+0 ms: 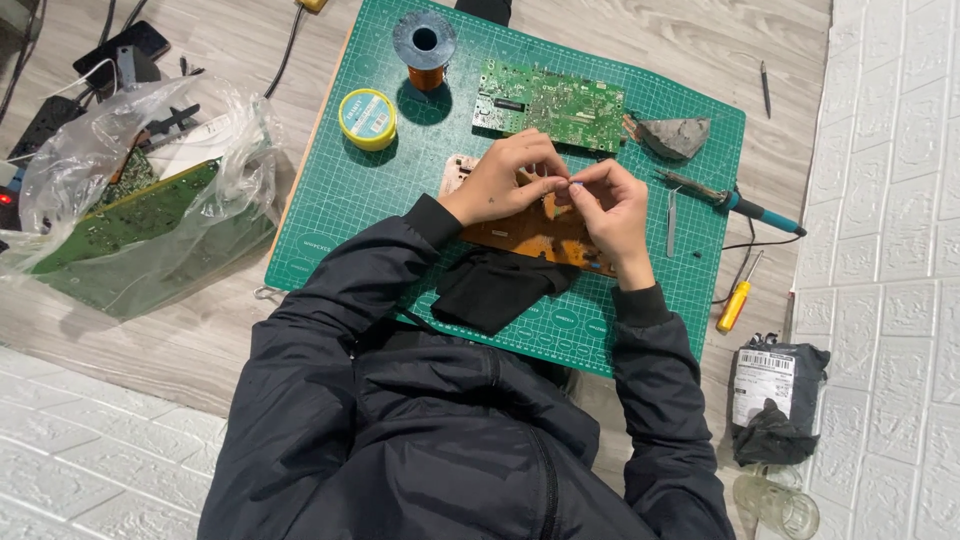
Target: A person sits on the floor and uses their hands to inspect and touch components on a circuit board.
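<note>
My left hand [505, 178] and my right hand [612, 205] meet over a brown circuit board [540, 235] lying on a green cutting mat [400, 190]. The fingertips of both hands pinch something very small between them, too small to identify. Both hands rest on or just above the board. A black cloth [495, 285] lies on the mat just below the board. My black jacket sleeves cover both arms.
A green circuit board [550, 103], a copper wire spool [425, 45] and a yellow round tin [367, 118] sit at the mat's far side. A soldering iron [735, 200], tweezers [671, 222] and a yellow screwdriver [738, 298] lie right. A plastic bag of boards [140, 200] lies left.
</note>
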